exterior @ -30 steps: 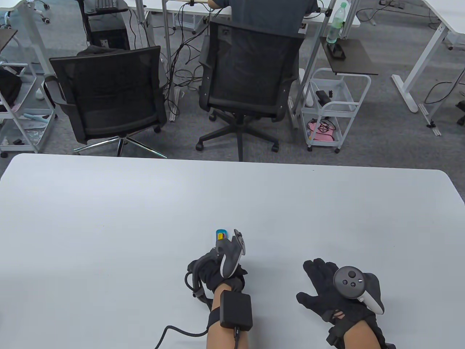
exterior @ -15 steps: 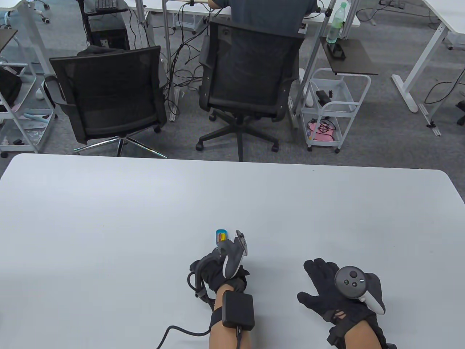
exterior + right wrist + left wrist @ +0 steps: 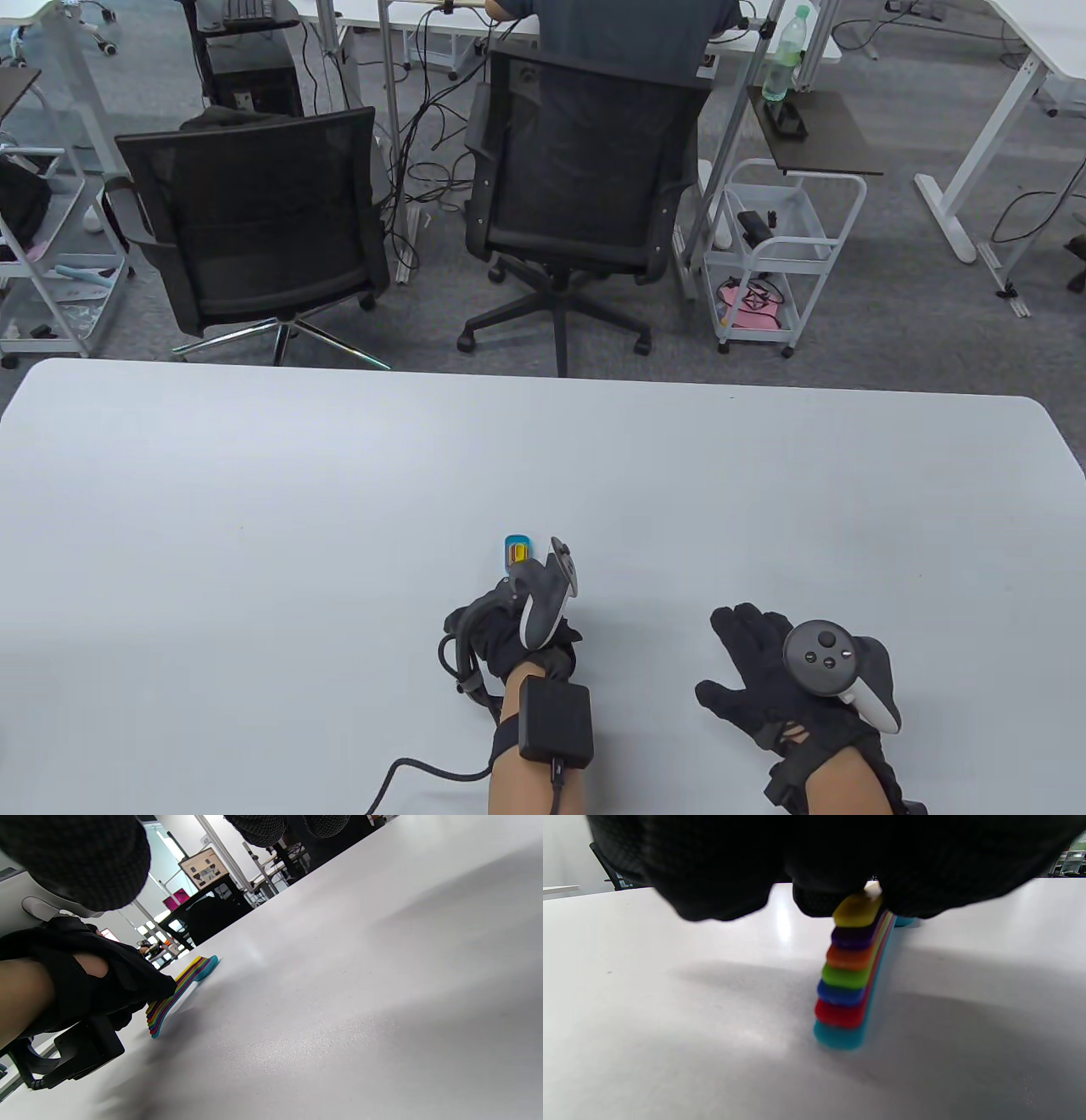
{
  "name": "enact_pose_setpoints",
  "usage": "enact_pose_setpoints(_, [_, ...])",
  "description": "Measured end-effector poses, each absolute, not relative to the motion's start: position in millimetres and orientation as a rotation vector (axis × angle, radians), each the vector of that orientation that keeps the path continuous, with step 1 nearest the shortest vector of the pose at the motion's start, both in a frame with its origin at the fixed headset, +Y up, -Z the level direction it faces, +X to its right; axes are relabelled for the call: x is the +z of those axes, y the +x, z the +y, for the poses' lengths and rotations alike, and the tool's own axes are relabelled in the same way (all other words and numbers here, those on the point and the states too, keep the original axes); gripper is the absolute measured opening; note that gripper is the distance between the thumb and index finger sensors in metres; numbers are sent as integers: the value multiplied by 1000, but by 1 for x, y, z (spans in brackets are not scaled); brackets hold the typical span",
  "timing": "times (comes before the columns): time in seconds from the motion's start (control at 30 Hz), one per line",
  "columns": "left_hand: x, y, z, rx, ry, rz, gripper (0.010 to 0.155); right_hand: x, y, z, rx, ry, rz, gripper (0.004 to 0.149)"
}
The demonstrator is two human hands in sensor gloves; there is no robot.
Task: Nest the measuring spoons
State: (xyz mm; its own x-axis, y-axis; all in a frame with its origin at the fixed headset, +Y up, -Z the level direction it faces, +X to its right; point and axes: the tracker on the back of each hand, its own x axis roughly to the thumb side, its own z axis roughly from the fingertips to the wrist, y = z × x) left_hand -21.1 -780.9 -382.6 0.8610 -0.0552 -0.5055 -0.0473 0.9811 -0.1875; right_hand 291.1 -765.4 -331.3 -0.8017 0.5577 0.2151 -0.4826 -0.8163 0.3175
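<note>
The measuring spoons (image 3: pixel 517 550) lie nested in one stack on the white table (image 3: pixel 254 509), teal at the bottom and yellow on top. In the left wrist view the stack's (image 3: pixel 846 984) handle ends step down toward the camera. My left hand (image 3: pixel 507 604) sits over the stack's middle, fingers (image 3: pixel 818 899) curled down onto it; the bowls are mostly hidden under the hand. The right wrist view shows the stack (image 3: pixel 186 978) flat on the table under that hand. My right hand (image 3: pixel 759 658) rests flat and spread on the table to the right, holding nothing.
Two black office chairs (image 3: pixel 254 221) stand beyond the table's far edge. A white cart (image 3: pixel 780 255) stands behind them on the right. A cable (image 3: pixel 416 772) trails from my left wrist over the front of the table.
My left hand has shifted very slightly to the right. The spoon stack and my right hand have stayed in place.
</note>
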Motion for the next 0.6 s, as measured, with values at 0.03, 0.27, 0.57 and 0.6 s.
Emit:
enact_pose_setpoints(0.03, [-383, -21, -781, -3, -199, 535, 60, -331, 291, -765, 2527, 405, 335, 99])
enact_pose_setpoints(0.27, [-381, -22, -779, -3, -202, 530, 61, -331, 291, -765, 2523, 405, 335, 100])
enact_pose_setpoints(0.57, [-368, -41, -745, 41, -120, 419, 70, -330, 292, -766, 2520, 398, 339, 100])
enact_pose_setpoints(0.6, [-365, -45, -741, 46, -109, 410, 75, -330, 292, -766, 2522, 398, 341, 100])
